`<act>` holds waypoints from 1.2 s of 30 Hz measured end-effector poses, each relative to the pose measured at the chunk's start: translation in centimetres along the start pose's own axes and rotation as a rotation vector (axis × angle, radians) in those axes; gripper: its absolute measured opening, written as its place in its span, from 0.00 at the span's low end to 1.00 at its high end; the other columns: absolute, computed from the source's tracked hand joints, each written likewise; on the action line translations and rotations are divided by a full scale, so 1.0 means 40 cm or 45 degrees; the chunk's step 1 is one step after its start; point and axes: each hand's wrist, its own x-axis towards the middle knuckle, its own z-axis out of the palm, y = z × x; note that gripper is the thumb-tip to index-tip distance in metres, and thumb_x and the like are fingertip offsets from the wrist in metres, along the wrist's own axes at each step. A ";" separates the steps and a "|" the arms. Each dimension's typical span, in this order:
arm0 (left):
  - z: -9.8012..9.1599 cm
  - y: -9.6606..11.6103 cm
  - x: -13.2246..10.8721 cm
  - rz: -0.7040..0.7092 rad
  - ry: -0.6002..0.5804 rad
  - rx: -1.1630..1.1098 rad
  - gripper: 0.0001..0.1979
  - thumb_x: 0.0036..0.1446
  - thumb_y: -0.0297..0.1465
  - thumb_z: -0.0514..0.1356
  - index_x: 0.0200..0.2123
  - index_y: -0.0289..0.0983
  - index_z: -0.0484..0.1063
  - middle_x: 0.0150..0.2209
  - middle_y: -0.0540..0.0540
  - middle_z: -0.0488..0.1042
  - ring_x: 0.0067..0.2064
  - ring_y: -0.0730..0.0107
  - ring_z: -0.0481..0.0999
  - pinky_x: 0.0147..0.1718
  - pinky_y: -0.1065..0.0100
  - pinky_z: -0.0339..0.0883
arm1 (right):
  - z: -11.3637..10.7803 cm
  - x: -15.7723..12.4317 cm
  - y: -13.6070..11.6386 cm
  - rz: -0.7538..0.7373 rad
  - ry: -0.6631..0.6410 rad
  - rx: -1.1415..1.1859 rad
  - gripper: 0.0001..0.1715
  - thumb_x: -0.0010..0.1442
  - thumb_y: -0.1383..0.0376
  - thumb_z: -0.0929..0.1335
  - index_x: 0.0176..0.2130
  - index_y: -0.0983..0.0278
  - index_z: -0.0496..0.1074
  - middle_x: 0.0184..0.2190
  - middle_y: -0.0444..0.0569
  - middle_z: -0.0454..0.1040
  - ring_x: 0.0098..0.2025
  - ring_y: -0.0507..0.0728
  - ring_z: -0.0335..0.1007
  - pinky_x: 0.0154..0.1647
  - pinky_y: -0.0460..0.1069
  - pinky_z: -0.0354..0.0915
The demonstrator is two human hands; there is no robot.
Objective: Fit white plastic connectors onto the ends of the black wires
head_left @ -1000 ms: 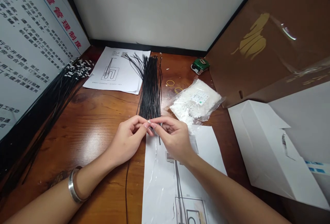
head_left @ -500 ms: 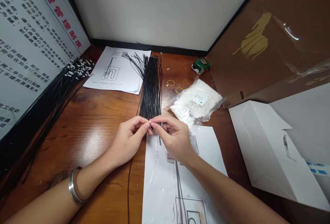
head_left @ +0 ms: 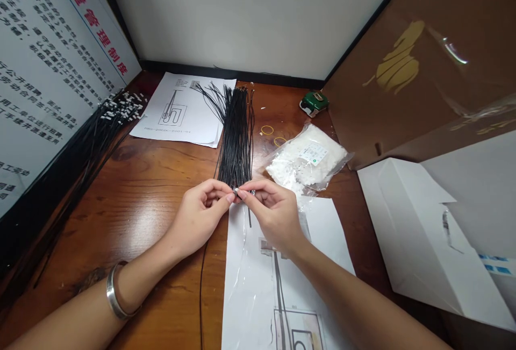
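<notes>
My left hand (head_left: 203,207) is closed in a pinch on the end of a black wire (head_left: 201,291), which trails down from beneath it toward the bottom edge. Fingertip to fingertip with it, my right hand (head_left: 272,207) pinches a tiny white connector housing (head_left: 236,191), mostly covered by the fingers. Just beyond both hands lies a thick bundle of black wires (head_left: 236,135), its near ends partly hidden by the fingers. A clear plastic bag of small white housings (head_left: 318,148) rests to the right of the bundle, some spilling from its mouth.
Printed drawing sheets lie at the back (head_left: 161,119) and under my right forearm (head_left: 250,296). Wires with white ends (head_left: 121,108) lean at the left. A green tape measure (head_left: 314,102), rubber bands (head_left: 266,130) and a white box (head_left: 419,231) are around; panels enclose the table.
My fingertips have shifted slightly apart, and more of the small piece between them shows. Both hands otherwise stay in nearly the same place.
</notes>
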 end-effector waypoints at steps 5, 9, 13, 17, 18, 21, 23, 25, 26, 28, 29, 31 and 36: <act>0.000 0.000 -0.001 0.020 -0.010 0.019 0.07 0.56 0.33 0.61 0.31 0.34 0.73 0.30 0.48 0.76 0.33 0.72 0.74 0.34 0.71 0.66 | 0.000 0.001 0.000 0.002 -0.030 0.045 0.04 0.54 0.64 0.71 0.30 0.64 0.75 0.27 0.48 0.76 0.27 0.53 0.72 0.28 0.50 0.68; 0.001 -0.002 -0.003 0.030 -0.002 0.044 0.07 0.56 0.33 0.61 0.31 0.35 0.73 0.29 0.48 0.76 0.32 0.72 0.73 0.33 0.71 0.66 | 0.002 0.004 -0.003 -0.014 -0.038 0.050 0.04 0.53 0.65 0.71 0.29 0.64 0.74 0.26 0.47 0.75 0.26 0.52 0.70 0.28 0.50 0.68; 0.000 -0.004 -0.004 0.030 0.019 0.068 0.07 0.56 0.34 0.61 0.32 0.35 0.73 0.30 0.48 0.76 0.32 0.71 0.74 0.33 0.70 0.66 | 0.003 0.003 -0.006 0.000 -0.040 0.044 0.04 0.54 0.64 0.71 0.29 0.64 0.74 0.22 0.45 0.73 0.26 0.53 0.70 0.28 0.50 0.67; 0.001 -0.004 -0.004 0.046 0.023 0.066 0.07 0.56 0.33 0.61 0.31 0.35 0.72 0.30 0.48 0.77 0.32 0.70 0.74 0.33 0.70 0.66 | 0.001 0.001 -0.011 0.048 -0.030 0.032 0.06 0.54 0.63 0.70 0.29 0.63 0.74 0.20 0.45 0.72 0.28 0.55 0.72 0.26 0.50 0.66; 0.001 -0.003 -0.004 0.048 0.022 0.064 0.06 0.56 0.33 0.61 0.31 0.35 0.72 0.30 0.48 0.77 0.32 0.70 0.74 0.33 0.70 0.66 | 0.001 0.001 -0.011 0.056 -0.029 0.031 0.06 0.54 0.63 0.71 0.29 0.63 0.74 0.20 0.45 0.72 0.28 0.55 0.72 0.25 0.49 0.65; 0.002 -0.003 -0.003 0.046 0.017 0.059 0.06 0.57 0.33 0.60 0.32 0.35 0.72 0.30 0.48 0.77 0.32 0.71 0.75 0.33 0.70 0.66 | 0.000 0.002 -0.011 0.072 -0.027 0.031 0.06 0.53 0.62 0.71 0.29 0.64 0.75 0.19 0.44 0.71 0.25 0.54 0.71 0.23 0.48 0.63; 0.002 -0.003 -0.003 0.040 0.015 0.053 0.06 0.57 0.33 0.60 0.32 0.35 0.72 0.30 0.48 0.77 0.33 0.71 0.74 0.33 0.70 0.66 | -0.001 0.003 -0.009 0.077 -0.031 0.036 0.06 0.54 0.62 0.71 0.30 0.64 0.76 0.17 0.43 0.69 0.25 0.53 0.70 0.22 0.48 0.62; 0.002 -0.003 -0.003 0.036 0.011 0.051 0.06 0.57 0.33 0.60 0.32 0.35 0.72 0.30 0.48 0.77 0.33 0.71 0.74 0.33 0.70 0.66 | -0.002 0.003 -0.007 0.083 -0.042 0.041 0.07 0.54 0.62 0.71 0.30 0.64 0.77 0.16 0.42 0.68 0.25 0.54 0.70 0.23 0.48 0.63; 0.002 -0.003 -0.003 0.038 0.011 0.057 0.06 0.57 0.33 0.60 0.32 0.35 0.72 0.30 0.48 0.77 0.33 0.71 0.74 0.33 0.70 0.66 | -0.003 0.003 -0.007 0.085 -0.046 0.043 0.07 0.54 0.62 0.71 0.30 0.63 0.77 0.15 0.42 0.67 0.25 0.54 0.71 0.23 0.48 0.63; 0.003 -0.003 -0.005 0.047 0.018 0.079 0.06 0.58 0.33 0.60 0.32 0.35 0.72 0.30 0.48 0.77 0.32 0.71 0.74 0.32 0.70 0.65 | -0.003 0.002 -0.008 0.088 -0.047 0.040 0.07 0.54 0.62 0.71 0.30 0.63 0.77 0.15 0.41 0.66 0.25 0.54 0.70 0.23 0.49 0.64; 0.003 -0.003 -0.006 0.052 0.020 0.092 0.07 0.58 0.33 0.60 0.32 0.35 0.72 0.30 0.48 0.76 0.32 0.72 0.73 0.31 0.70 0.65 | -0.003 0.001 -0.008 0.088 -0.046 0.038 0.07 0.54 0.62 0.71 0.30 0.63 0.76 0.14 0.41 0.66 0.25 0.54 0.70 0.23 0.49 0.64; 0.004 -0.003 -0.008 0.059 0.026 0.110 0.07 0.58 0.33 0.60 0.32 0.35 0.72 0.30 0.48 0.76 0.31 0.72 0.73 0.30 0.70 0.64 | -0.002 0.001 -0.010 0.084 -0.045 0.032 0.07 0.53 0.62 0.71 0.29 0.63 0.76 0.13 0.40 0.64 0.25 0.54 0.70 0.24 0.49 0.65; 0.009 -0.001 -0.012 0.048 0.052 0.129 0.06 0.57 0.32 0.60 0.32 0.35 0.72 0.29 0.47 0.76 0.31 0.71 0.73 0.29 0.70 0.63 | 0.000 0.003 -0.012 0.024 -0.038 0.028 0.05 0.53 0.63 0.71 0.28 0.63 0.75 0.19 0.45 0.71 0.27 0.54 0.71 0.24 0.49 0.66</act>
